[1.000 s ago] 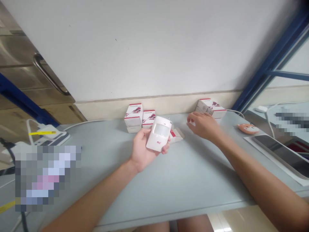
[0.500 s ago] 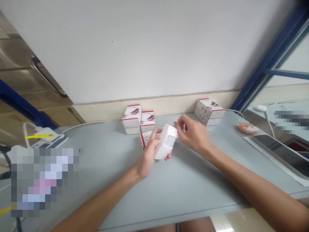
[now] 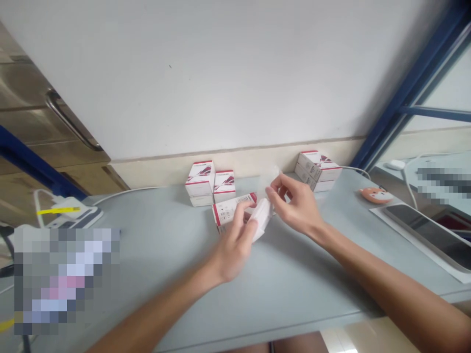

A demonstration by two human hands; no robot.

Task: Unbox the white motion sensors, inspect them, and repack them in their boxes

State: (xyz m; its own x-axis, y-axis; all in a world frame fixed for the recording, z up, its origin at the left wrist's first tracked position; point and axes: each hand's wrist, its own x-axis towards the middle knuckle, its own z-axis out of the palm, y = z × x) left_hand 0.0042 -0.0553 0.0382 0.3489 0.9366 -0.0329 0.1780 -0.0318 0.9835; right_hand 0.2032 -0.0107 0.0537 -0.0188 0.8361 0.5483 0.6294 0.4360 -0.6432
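- One white motion sensor (image 3: 260, 220) is held above the grey table (image 3: 316, 274), partly hidden by fingers.
- Left hand (image 3: 233, 250) is curled, gripping the sensor.
- Right hand (image 3: 294, 208) is partly closed at the sensor's upper end; whether it grips cannot be told.
- A red-and-white box (image 3: 231, 211) is seen just behind the left hand; stacked boxes (image 3: 199, 182) are placed by the wall.

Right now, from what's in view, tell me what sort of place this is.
Probably an office or small workroom where electronics are handled: white-and-red product boxes are stacked on a grey table, a dark-screened tablet lies at its right end, and a metal cabinet door stands beyond its left end.
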